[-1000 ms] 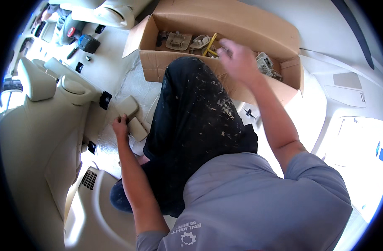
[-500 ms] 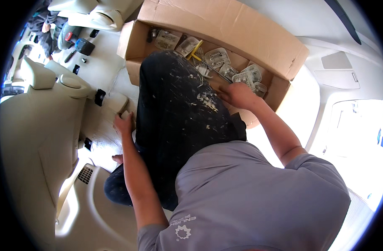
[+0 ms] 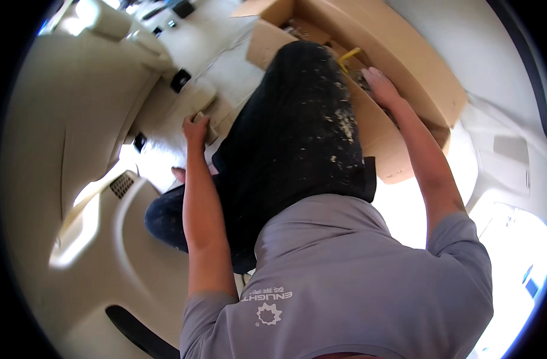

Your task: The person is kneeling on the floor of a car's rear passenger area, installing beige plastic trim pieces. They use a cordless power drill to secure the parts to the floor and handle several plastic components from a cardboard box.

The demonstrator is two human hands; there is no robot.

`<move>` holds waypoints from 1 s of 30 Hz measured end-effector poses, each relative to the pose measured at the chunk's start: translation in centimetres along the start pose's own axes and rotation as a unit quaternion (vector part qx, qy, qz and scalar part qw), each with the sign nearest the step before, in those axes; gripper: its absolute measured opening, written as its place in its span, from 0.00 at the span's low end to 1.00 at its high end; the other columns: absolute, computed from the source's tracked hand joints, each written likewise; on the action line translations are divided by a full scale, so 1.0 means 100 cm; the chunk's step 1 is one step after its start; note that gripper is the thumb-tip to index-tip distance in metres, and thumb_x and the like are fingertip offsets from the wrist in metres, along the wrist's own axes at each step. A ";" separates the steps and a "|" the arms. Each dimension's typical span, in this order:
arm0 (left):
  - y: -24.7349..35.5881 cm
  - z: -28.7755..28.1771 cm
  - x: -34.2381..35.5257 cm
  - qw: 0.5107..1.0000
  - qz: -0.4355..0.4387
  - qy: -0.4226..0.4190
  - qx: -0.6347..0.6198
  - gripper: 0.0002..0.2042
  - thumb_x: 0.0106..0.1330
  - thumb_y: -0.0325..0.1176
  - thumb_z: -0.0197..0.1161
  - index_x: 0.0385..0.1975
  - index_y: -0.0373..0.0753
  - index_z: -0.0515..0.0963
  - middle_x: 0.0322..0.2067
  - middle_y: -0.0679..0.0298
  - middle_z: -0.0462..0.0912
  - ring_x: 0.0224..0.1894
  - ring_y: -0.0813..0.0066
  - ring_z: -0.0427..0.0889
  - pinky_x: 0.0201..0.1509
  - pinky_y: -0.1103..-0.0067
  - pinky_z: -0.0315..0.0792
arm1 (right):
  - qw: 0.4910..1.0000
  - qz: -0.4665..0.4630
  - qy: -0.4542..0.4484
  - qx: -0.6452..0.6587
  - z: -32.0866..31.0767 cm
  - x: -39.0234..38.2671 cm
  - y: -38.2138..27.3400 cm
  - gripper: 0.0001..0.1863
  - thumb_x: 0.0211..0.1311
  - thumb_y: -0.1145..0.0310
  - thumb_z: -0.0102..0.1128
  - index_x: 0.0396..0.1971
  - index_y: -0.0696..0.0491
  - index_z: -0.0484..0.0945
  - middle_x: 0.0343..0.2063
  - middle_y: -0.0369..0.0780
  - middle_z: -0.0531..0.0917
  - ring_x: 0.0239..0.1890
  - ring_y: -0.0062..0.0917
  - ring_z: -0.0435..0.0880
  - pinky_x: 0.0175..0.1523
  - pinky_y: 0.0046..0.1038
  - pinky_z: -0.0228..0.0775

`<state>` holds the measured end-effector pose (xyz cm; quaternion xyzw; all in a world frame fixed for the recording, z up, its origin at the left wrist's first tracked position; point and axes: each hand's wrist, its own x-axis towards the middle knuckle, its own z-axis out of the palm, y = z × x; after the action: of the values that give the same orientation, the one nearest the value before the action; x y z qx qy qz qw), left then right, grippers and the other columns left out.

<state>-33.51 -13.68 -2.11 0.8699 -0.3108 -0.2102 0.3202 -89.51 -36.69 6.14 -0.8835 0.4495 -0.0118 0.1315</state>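
Observation:
My left hand, left of my raised knee, is closed around a small beige piece; its exact kind is unclear. Inside the long cardboard box, my right hand reaches down with its fingers stretched out over greyish contents. What lies under those fingers is mostly hidden by the box wall. A tool with a yellow handle lies just beyond the fingertips, its shaft out of sight.
My bent leg in paint-spotted dark trousers stands between both hands. Beige seat panels fill the left side. Black floor brackets stick up from the pale floor. A bright opening is at the right.
The view has shifted, and the box now appears higher and farther right. My right hand has moved deeper into the box, nearer the yellow handle. My left hand still grips the beige piece.

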 end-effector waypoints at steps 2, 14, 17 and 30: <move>0.009 -0.006 -0.013 0.958 -0.146 -0.047 -0.242 0.20 0.54 0.41 0.72 0.43 0.34 0.82 0.41 0.53 0.84 0.42 0.55 0.84 0.50 0.62 0.78 | 1.000 -0.022 -0.012 -0.016 0.012 0.003 0.010 0.29 0.54 0.64 0.69 0.55 0.58 0.73 0.54 0.54 0.77 0.60 0.49 0.74 0.62 0.40 0.70; 0.010 0.006 -0.027 0.998 -0.059 -0.021 0.009 0.32 0.52 0.46 0.75 0.53 0.31 0.79 0.47 0.46 0.84 0.52 0.51 0.82 0.57 0.64 0.76 | 0.977 0.205 0.038 -0.040 -0.066 -0.007 -0.035 0.30 0.49 0.57 0.75 0.52 0.53 0.77 0.41 0.50 0.86 0.45 0.45 0.85 0.50 0.42 0.77; 0.022 0.011 -0.034 0.987 0.012 -0.061 0.146 0.30 0.53 0.46 0.71 0.54 0.33 0.78 0.54 0.42 0.79 0.59 0.46 0.76 0.63 0.60 0.71 | 0.947 0.212 0.188 0.154 -0.093 -0.024 -0.047 0.33 0.49 0.54 0.77 0.52 0.57 0.77 0.41 0.49 0.86 0.44 0.38 0.87 0.50 0.37 0.78; 0.241 -0.089 -0.184 0.838 0.271 -0.291 -0.375 0.47 0.51 0.40 0.80 0.72 0.38 0.62 0.70 0.53 0.67 0.69 0.57 0.69 0.67 0.68 0.70 | 0.493 -0.086 -0.131 0.856 -0.101 -0.039 -0.195 0.43 0.49 0.70 0.71 0.68 0.60 0.64 0.59 0.44 0.78 0.62 0.35 0.77 0.66 0.35 0.67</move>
<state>-51.51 -11.99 23.83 0.4633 -0.5103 -0.4592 0.5605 -77.78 -24.85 21.02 -0.3630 0.1182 -0.2864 0.8788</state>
